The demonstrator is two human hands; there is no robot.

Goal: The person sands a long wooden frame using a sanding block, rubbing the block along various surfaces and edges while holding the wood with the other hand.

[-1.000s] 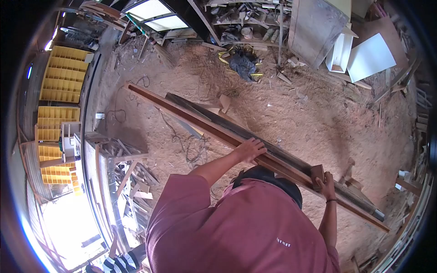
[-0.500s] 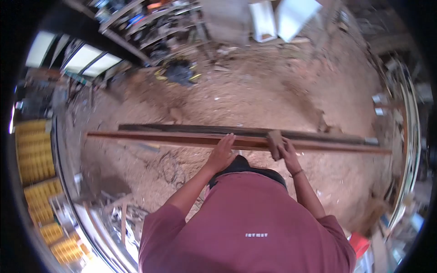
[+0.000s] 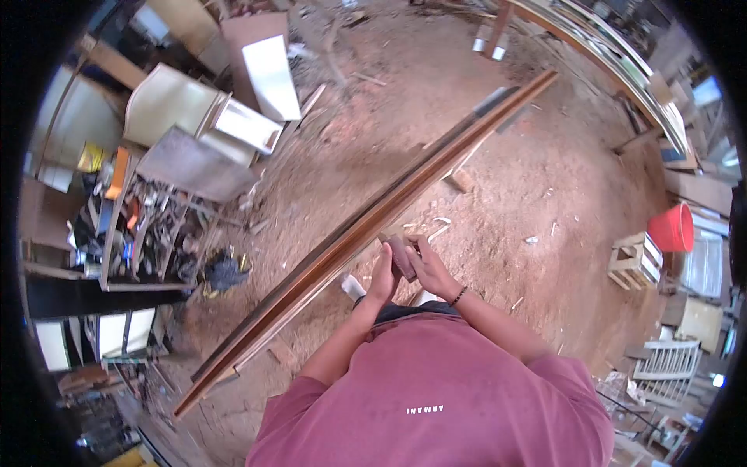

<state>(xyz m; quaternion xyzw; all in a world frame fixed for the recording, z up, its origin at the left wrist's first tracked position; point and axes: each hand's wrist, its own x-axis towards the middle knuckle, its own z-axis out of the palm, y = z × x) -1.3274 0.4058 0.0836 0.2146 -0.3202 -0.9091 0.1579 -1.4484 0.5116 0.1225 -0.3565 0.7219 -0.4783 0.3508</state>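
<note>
Between my two hands, close to my body, is a small reddish-brown sanding block (image 3: 400, 257). My left hand (image 3: 381, 277) grips its left side, thumb up along it. From the other side my right hand (image 3: 433, 270), with a dark bead bracelet at the wrist, closes its fingers on the same block. Just beyond the hands a long reddish-brown wooden board (image 3: 354, 236) runs diagonally across the view, apart from both hands. Along its far side lies a darker plank (image 3: 327, 245). What holds the boards up is mostly hidden.
A wood offcut (image 3: 461, 180) lies near the board on the dusty floor. To the right stand a slatted wooden crate (image 3: 636, 261) and a red bucket (image 3: 672, 228). At left are cluttered shelves (image 3: 148, 226) and pale cabinet parts (image 3: 175, 105).
The view has turned, so the board now slants. My left hand has left the board and holds the block together with my right hand. The block has come off the board toward my body.
</note>
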